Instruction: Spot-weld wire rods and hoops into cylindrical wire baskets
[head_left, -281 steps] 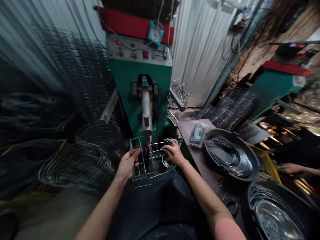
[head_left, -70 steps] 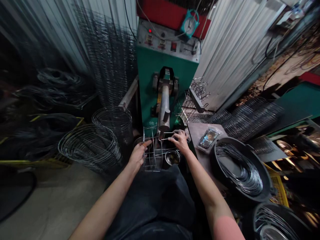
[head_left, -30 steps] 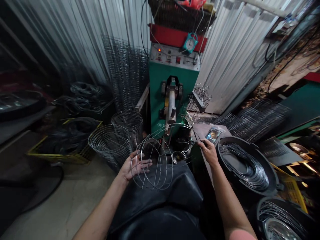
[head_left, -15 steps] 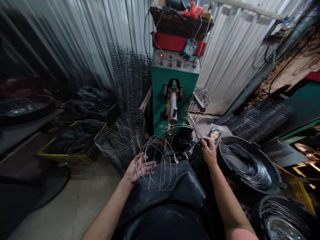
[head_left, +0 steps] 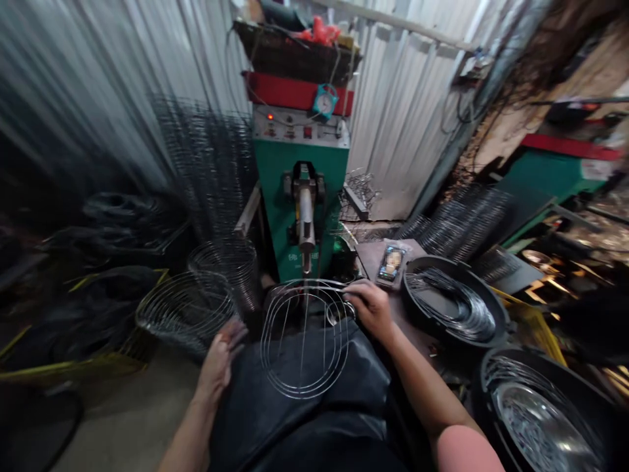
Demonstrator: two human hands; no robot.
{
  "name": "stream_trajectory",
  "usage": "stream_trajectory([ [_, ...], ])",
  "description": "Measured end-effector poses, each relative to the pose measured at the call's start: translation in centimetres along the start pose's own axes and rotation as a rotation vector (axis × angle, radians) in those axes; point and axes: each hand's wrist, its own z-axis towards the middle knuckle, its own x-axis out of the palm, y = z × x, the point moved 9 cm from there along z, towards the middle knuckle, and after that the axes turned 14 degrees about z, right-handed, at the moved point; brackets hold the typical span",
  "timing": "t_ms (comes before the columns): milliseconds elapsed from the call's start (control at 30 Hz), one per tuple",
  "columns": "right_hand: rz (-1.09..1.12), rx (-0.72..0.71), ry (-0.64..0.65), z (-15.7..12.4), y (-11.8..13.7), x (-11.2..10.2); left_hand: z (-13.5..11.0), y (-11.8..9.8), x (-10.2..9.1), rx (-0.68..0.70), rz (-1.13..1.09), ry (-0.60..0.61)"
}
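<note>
A round wire frame of thin metal rings crossed by straight wires stands over my lap. My right hand pinches wire at its upper right edge, where a ring curves away to the left. Just above the frame's top edge is the metal rod of the green machine; I cannot tell whether they touch. My left hand is off the frame, to its left, fingers stretched out and slightly blurred. Beside it leans a stack of wire baskets.
Tall stacks of wire rings stand left of the machine. At the right are a black tub of bent wires and another tub holding a metal bowl. A phone lies near my right hand. A teal clock hangs on the machine.
My left hand has come off the wire frame and moved left toward the basket stack. My right hand has shifted left and down, and the frame now faces me more squarely. The view has turned right.
</note>
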Motion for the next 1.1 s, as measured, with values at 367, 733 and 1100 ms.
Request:
stream_trajectory([
  [367, 0.015, 0.043, 0.049, 3.6, 1.1, 0.7, -4.4, -17.5, 8.8, 0.659, 0.503, 0.135],
  [733, 0.213, 0.648, 0.066, 1.0, -15.0, 4.7, 2.6, -7.6, 10.0, 0.045, 0.473, 0.404],
  [1100, -0.086, 0.376, 0.253, 0.7, -14.2, 6.9, 3.9, -7.8, 9.0, 0.283, 0.458, 0.259],
])
